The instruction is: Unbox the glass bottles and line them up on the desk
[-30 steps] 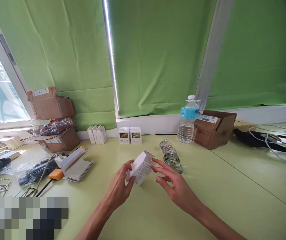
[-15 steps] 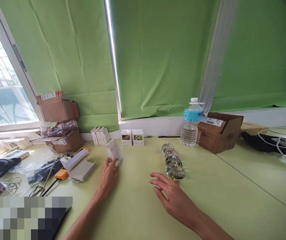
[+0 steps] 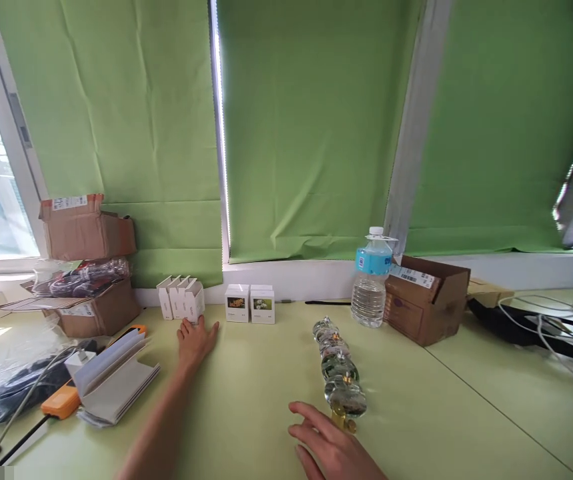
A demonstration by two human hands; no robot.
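Observation:
My left hand is stretched out on the green table with fingers spread, its tips just below the rightmost of a row of small white boxes by the wall. It holds nothing. My right hand lies low near the front edge, fingers apart and empty, just beside the nearest of a line of round clear glass bottles with a gold cap. Two more white boxes with pictures stand to the right of the row.
A water bottle and an open cardboard box stand at the back right, with black cables beyond. At the left are stacked cardboard boxes, folded flat white cartons, an orange tool and plastic bags.
My left hand carried the white box from the middle of the table to the row at the back left and let go of it. My right hand dropped toward the front edge.

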